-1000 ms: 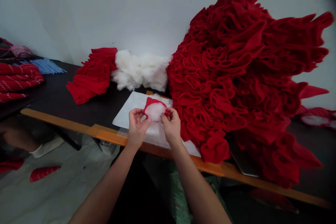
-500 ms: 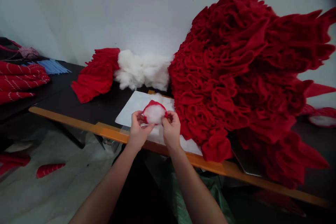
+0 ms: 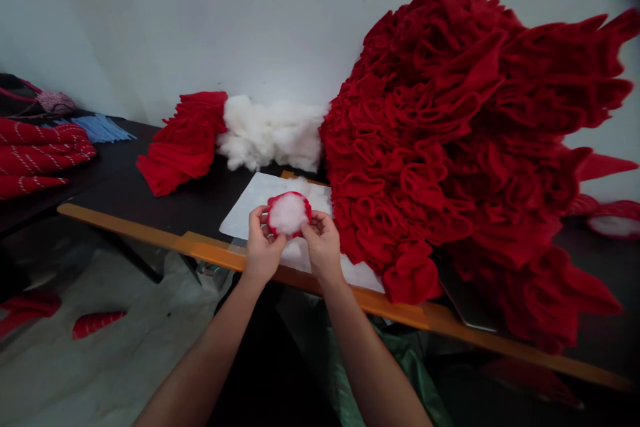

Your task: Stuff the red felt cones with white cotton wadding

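A red felt piece (image 3: 273, 201) with white stuffing (image 3: 289, 212) showing in its round opening is held up in front of me. My left hand (image 3: 263, 243) pinches its left rim between thumb and fingers. On the opposite rim, my right hand (image 3: 321, 240) grips with thumb and fingers closed. Beneath my hands lies a white sheet (image 3: 243, 203) with bits of fluff on it. Behind it sits a heap of white stuffing (image 3: 273, 133), with a stack of red felt pieces (image 3: 185, 147) to its left.
A tall pile of red felt pieces (image 3: 425, 133) rises on the right. Striped red cloth (image 3: 40, 150) and a pale blue bundle (image 3: 103, 128) lie far left. The black table (image 3: 120, 180) has a wooden front edge (image 3: 145, 230). A striped red piece (image 3: 97, 324) is on the floor.
The red felt piece has moved slightly left and tipped so that its stuffed opening faces me more fully and looks rounder. Both hands keep hold of its rim.
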The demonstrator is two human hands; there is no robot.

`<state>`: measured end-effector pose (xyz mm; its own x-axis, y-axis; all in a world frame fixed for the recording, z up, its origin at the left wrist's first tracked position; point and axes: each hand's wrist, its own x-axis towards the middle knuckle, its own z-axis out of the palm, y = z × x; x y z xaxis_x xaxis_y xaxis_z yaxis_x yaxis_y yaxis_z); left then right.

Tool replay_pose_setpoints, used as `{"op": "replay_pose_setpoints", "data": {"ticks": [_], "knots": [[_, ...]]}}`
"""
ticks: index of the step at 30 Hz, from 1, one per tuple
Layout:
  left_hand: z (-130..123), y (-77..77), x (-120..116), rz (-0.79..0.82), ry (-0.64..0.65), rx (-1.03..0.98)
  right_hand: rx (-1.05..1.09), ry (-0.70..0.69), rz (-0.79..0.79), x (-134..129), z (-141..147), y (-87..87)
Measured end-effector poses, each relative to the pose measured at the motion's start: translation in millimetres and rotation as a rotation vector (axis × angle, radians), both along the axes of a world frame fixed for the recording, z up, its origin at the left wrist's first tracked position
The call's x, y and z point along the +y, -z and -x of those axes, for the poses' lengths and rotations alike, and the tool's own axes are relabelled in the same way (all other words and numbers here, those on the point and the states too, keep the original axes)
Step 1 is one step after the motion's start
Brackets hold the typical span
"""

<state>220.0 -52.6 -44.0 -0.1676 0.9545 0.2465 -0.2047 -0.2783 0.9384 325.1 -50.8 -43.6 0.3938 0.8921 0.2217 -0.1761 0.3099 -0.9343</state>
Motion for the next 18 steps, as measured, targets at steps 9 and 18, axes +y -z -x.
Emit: {"op": "replay_pose_setpoints", "data": {"ticks": [9, 18], "knots": [[-6, 10.4, 0, 0.075, -0.067, -0.059, 0.071, 0.126, 0.018, -1, 12, -0.2], [-10, 11.9, -1, -0.015, -0.186, 0.104, 0.137, 0.148, 0.035, 2, 13, 12.2]]}}
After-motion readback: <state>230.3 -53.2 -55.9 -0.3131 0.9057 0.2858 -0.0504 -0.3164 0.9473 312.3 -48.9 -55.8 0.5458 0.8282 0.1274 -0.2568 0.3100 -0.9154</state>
